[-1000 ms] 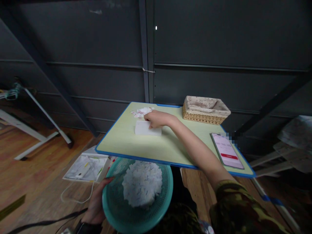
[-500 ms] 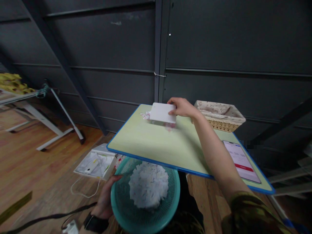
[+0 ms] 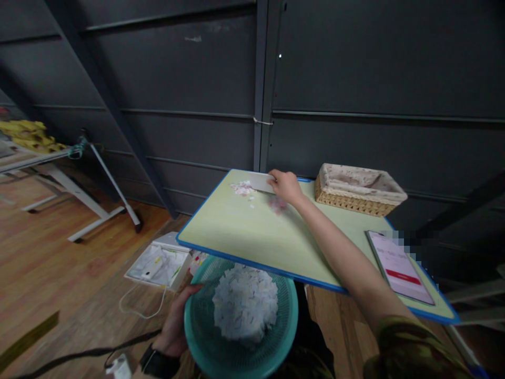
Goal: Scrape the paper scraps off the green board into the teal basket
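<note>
Shows a smooth, low-sheen finish on the desk (image 3: 221, 226), glossy glass on the phone (image 3: 394, 258) at right, rough wicker and matt cloth lining (image 3: 373, 181) on the far-right basket (image 3: 349, 202). Looks like smooth plastic in the near colander (image 3: 292, 318), matt paper scraps (image 3: 244, 302) inside, matt metal on the far wall (image 3: 169, 68).

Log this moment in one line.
left hand: holding teal basket | right hand: holding white panel | scraps: on tabletop beside panel

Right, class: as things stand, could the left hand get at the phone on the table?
Probably not: the left hand holds the teal basket, the phone lies towards the right end of the table, and the right forearm stretches across between them.
</note>
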### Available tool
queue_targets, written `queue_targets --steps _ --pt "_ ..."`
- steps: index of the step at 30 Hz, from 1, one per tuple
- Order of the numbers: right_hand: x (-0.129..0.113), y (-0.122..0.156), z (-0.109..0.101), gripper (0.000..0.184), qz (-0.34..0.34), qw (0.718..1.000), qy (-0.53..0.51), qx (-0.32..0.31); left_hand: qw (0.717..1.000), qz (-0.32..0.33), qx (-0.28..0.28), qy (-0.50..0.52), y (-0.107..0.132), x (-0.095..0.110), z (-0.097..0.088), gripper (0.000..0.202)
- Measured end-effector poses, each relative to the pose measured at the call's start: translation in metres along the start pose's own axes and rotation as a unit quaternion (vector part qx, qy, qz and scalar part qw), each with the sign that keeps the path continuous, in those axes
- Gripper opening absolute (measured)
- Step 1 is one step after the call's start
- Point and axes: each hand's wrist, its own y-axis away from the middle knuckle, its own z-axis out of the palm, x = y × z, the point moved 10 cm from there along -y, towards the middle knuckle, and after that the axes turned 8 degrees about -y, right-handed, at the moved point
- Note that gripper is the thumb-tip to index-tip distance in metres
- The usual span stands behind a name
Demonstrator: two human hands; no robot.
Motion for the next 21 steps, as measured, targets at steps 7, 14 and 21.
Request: queue_targets --steps 7,14,21 --pt "-0.005 0.002 -0.004 0.034 -0.008 1.000 -0.002 -0.006 1.000 -0.007 0.002 -0.003 0.000 -0.001 -0.001 0.014" --pt "-0.014 0.002 -0.033 0.026 -0.056 0.993 -0.099 -0.034 1.000 -0.011 -0.002 -0.004 0.003 0.001 0.005 0.014" --pt "-0.013 0.001 -0.025 0.025 -0.060 0.994 -0.073 -0.058 1.000 -0.002 0.014 -0.009 0.003 0.003 0.001 0.013"
